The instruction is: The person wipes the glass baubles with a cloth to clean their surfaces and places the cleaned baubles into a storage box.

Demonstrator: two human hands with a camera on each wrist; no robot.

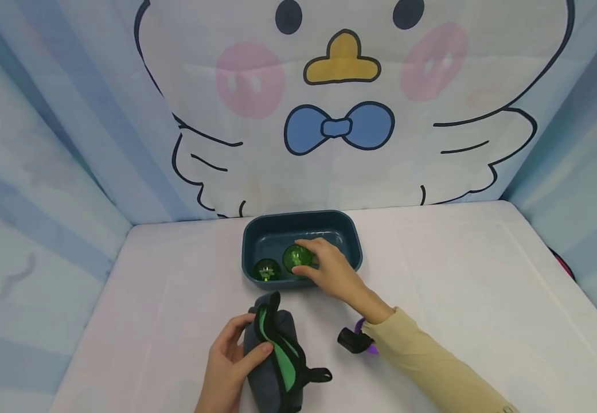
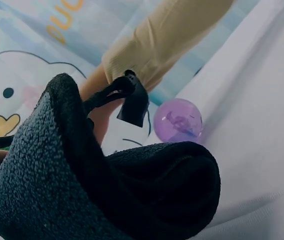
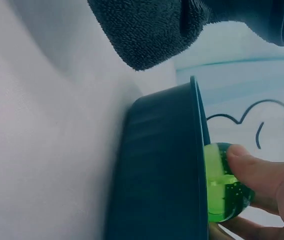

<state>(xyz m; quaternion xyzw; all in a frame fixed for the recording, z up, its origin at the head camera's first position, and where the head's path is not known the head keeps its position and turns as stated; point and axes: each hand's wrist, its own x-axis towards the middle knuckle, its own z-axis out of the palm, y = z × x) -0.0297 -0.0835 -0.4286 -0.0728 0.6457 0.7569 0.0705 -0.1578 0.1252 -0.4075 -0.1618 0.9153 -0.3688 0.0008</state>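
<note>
My right hand point(image 1: 335, 274) pinches a clear green ball point(image 1: 293, 256) between thumb and fingers, over the front part of a dark blue rectangular tub point(image 1: 263, 230). In the right wrist view the ball shows just past the tub's rim, speckled on one side. A second green ball point(image 1: 267, 269) lies in the tub's front left corner. My left hand point(image 1: 236, 361) grips a folded dark grey terry cloth point(image 1: 264, 381) in front of the tub, thumb on top. Black edging, a bright green inner strip and a black loop show on the cloth.
A clear purple ball point(image 2: 178, 120) rests on the white table point(image 1: 174, 298), mostly hidden in the head view by my right sleeve point(image 1: 422, 355) and a small black device point(image 1: 354, 341) at that wrist. Behind the tub stands a printed cloth backdrop point(image 1: 339, 178), with further cloth walls at both sides.
</note>
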